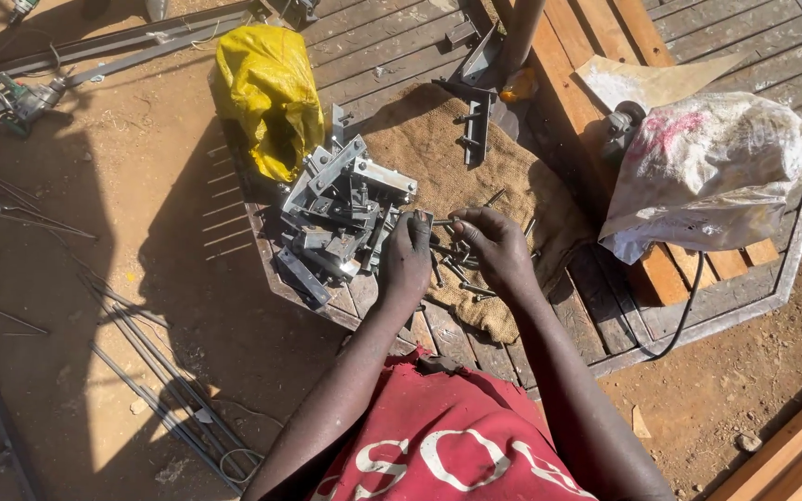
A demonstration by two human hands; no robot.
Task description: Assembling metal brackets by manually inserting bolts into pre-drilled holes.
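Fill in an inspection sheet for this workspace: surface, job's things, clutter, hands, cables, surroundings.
Surface: wooden slatted platform with metal edging, partly covered by burlap cloth.
Job's things: small metal piece pinched in the left hand; bolt at the right hand fingertips; loose bolts on the burlap; pile of metal brackets beside the left hand.
Clutter: yellow bag, white sack, timber planks.
Hands: both in a closed grip, close together over the burlap.
Cables: black cable running off the platform edge.
Surroundings: dirt ground, thin metal rods, power tool at the far left.
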